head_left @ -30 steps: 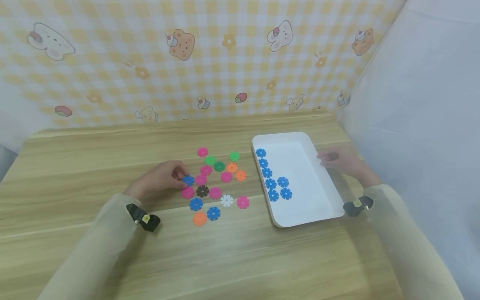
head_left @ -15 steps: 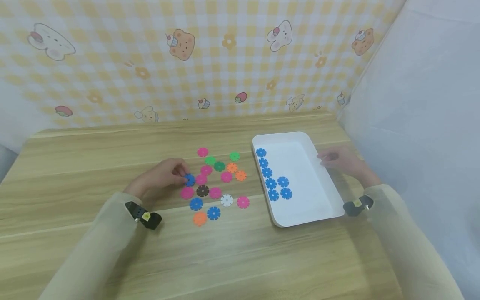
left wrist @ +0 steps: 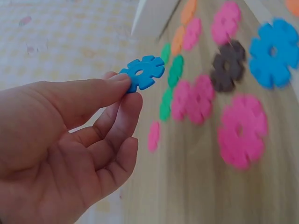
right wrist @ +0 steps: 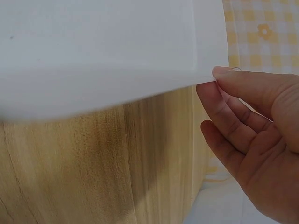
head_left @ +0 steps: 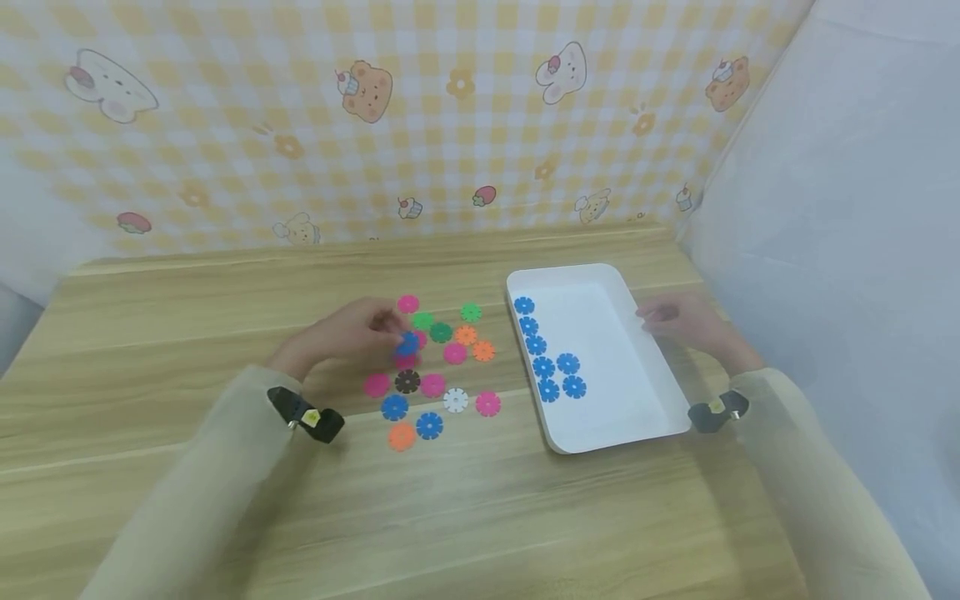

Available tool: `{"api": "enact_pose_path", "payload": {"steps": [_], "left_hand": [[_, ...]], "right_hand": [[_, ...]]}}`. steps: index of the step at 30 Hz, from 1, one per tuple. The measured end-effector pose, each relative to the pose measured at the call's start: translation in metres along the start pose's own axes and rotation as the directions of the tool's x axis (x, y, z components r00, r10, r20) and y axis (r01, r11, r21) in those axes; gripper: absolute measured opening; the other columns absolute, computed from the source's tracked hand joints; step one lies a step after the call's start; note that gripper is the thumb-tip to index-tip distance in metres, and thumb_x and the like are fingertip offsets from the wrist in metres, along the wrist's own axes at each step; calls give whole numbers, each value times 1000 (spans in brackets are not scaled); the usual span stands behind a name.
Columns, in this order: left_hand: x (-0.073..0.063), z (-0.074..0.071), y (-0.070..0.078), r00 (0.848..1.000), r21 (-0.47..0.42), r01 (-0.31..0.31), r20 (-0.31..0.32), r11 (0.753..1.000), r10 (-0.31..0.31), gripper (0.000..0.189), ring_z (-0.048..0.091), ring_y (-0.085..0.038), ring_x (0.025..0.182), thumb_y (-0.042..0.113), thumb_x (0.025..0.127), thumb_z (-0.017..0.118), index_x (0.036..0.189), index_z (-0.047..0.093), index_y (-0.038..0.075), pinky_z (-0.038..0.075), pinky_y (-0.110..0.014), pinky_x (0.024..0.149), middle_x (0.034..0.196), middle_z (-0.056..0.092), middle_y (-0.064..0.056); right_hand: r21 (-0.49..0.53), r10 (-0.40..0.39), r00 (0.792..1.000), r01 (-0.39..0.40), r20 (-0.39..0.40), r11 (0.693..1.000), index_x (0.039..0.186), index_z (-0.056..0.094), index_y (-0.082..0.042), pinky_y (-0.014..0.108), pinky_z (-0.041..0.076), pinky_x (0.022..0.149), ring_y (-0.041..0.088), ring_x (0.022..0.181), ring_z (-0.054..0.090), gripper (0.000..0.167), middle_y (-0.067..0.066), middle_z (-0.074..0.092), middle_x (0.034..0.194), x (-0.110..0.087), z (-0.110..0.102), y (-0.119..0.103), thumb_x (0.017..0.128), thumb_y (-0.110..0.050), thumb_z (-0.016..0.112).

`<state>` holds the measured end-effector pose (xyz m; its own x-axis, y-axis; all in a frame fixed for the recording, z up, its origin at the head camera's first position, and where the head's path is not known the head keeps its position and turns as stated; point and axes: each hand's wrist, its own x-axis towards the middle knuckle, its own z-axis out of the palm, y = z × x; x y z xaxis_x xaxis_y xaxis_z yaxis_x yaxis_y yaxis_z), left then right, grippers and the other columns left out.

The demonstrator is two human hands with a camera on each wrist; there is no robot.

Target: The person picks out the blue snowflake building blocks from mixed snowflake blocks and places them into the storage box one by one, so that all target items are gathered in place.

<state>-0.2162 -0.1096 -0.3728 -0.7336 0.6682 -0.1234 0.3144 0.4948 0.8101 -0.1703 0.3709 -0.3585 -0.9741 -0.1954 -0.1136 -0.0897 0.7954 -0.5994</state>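
Note:
Between thumb and fingers my left hand (head_left: 352, 333) pinches a blue notched plastic disc (left wrist: 144, 73), held above the loose discs on the table. My right hand (head_left: 686, 323) pinches the right rim of a white tray (head_left: 622, 383), thumb on top and fingers beneath, as the right wrist view shows. Several blue discs (head_left: 543, 367) lie inside the tray along its left side. Beneath and beside my left hand lie pink discs (head_left: 432, 385), a dark brown disc (head_left: 407, 382) and two more blue discs (head_left: 394, 407).
Also on the wooden table (head_left: 450, 525) are green discs (head_left: 471, 312), orange discs (head_left: 483, 351) and a white disc (head_left: 455, 400). A yellow checked cloth (head_left: 465, 125) hangs behind the table, and a pale sheet (head_left: 847, 217) borders the right side.
My left hand has lifted the blue disc and moved it right and slightly away, over the pink discs. My right hand stays on the tray rim.

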Motion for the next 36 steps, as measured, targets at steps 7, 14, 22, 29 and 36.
{"api": "enact_pose_path", "payload": {"steps": [7,14,22,29,36], "left_hand": [[39,17,37,997,-3,-63,48,998,63,17,57,-21,93,6,87,59,103,57,1,47,-33,83,97,61,-9],[82,44,68,995,-46,-79,52,996,81,18,56,-17,93,5,88,59,105,57,1,46,-26,83,98,60,-7],[127,69,90,990,-17,-123,74,992,124,18,57,-17,90,6,87,59,104,60,1,48,-24,76,97,60,-7],[156,89,101,983,57,-123,143,991,114,16,56,-18,89,4,88,56,103,61,2,47,-23,73,100,58,-8],[165,102,104,983,173,-92,175,981,61,17,55,-20,95,2,88,56,103,61,1,45,-23,77,105,58,-10]], "right_hand": [[11,-1,1000,1,13,1000,110,59,9,49,45,85,41,100,56,30,28,58,111,0,1,-1,85,-6,63],[1,19,1000,-19,17,1000,111,58,8,50,45,85,41,101,55,30,27,57,113,-2,2,0,85,-5,62],[-7,52,998,-52,29,999,114,58,7,50,43,86,41,104,53,31,27,56,115,-1,1,1,86,-7,61],[0,24,1000,-24,18,1000,112,58,8,49,45,84,41,101,55,31,27,57,113,-1,1,0,86,-6,62],[-7,13,1000,-13,7,1000,112,58,8,47,46,83,40,99,57,29,27,58,112,1,1,2,86,-4,60]]}}
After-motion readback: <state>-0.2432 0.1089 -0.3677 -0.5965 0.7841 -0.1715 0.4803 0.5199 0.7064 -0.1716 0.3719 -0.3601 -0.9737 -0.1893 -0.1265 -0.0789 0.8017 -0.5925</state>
